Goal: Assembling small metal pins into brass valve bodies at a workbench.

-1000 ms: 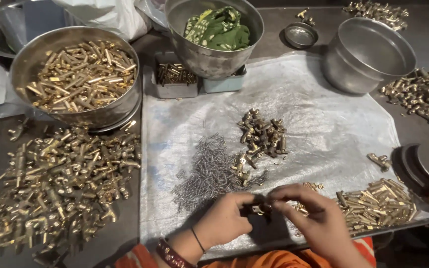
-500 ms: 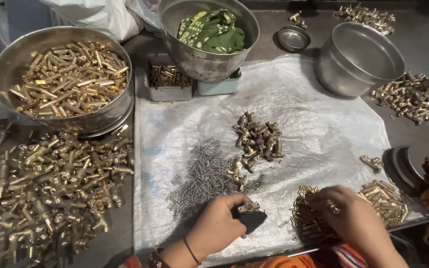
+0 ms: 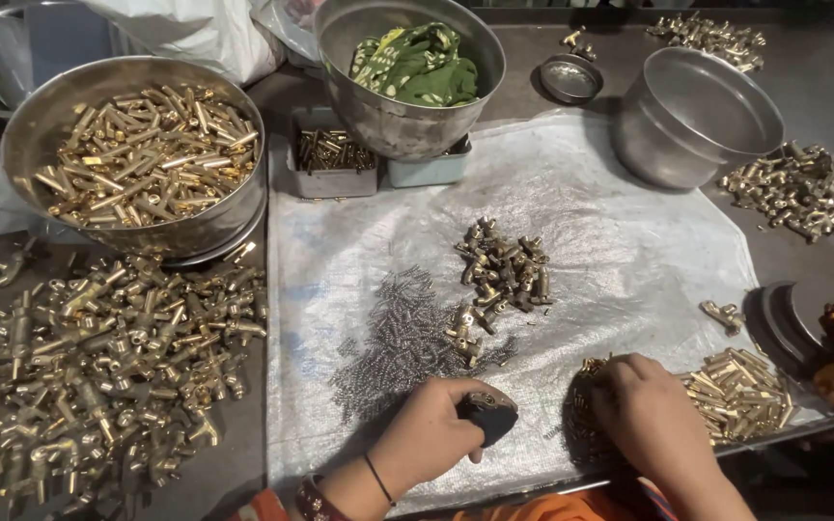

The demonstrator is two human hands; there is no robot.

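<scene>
My left hand (image 3: 434,427) is closed around a small dark block (image 3: 489,415) with a brass piece on its top, at the near edge of the white sheet (image 3: 610,232). My right hand (image 3: 651,413) rests palm down on a pile of brass parts (image 3: 736,386) at the near right; what its fingers hold is hidden. A heap of small grey springs (image 3: 398,342) lies just beyond my left hand. A cluster of short brass fittings (image 3: 504,272) sits in the middle of the sheet.
A steel bowl of brass rods (image 3: 142,154) stands far left, with loose brass fittings (image 3: 108,357) spread below it. A bowl holding green cloth (image 3: 417,66), an empty steel pot (image 3: 697,116), a small tray (image 3: 330,159) and another brass pile (image 3: 803,188) line the back.
My hands, together over the dark block a second ago, have separated. The right hand moved right onto the brass pile; the left stayed on the block.
</scene>
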